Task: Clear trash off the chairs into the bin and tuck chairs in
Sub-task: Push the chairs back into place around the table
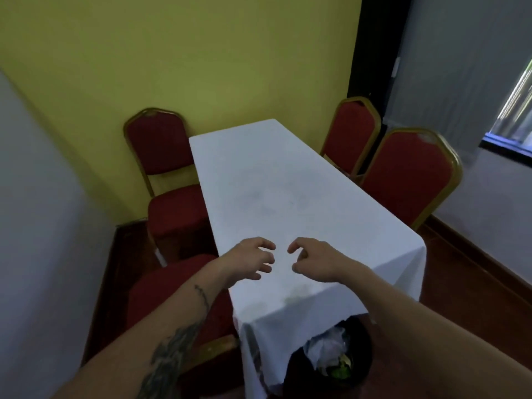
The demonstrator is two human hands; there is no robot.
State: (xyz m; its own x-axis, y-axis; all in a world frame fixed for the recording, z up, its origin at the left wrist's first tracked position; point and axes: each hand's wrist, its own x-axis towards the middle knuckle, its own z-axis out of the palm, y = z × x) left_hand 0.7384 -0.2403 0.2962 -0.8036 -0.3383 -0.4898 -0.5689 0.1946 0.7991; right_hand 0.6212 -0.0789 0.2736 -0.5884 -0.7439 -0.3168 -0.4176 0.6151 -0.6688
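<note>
Both my hands hover over the near end of a table covered with a white cloth [276, 182]. My left hand [253, 259] and my right hand [312, 262] hold nothing, fingers apart and curled. A black bin [358, 370] with crumpled white paper and green scraps stands on the floor at the table's near end, partly under the cloth. Red chairs with gold frames surround the table: on the left, a far one [167, 180] stands a little out from the table, and a near one [175, 300] sits below my left forearm. On the right, two chairs [408, 180] [352, 131] are pushed against the table edge.
A yellow wall runs behind the table and a grey wall [34, 226] closes in on the left. Dark wooden floor [475, 283] lies open to the right. A window [515, 110] is at the far right.
</note>
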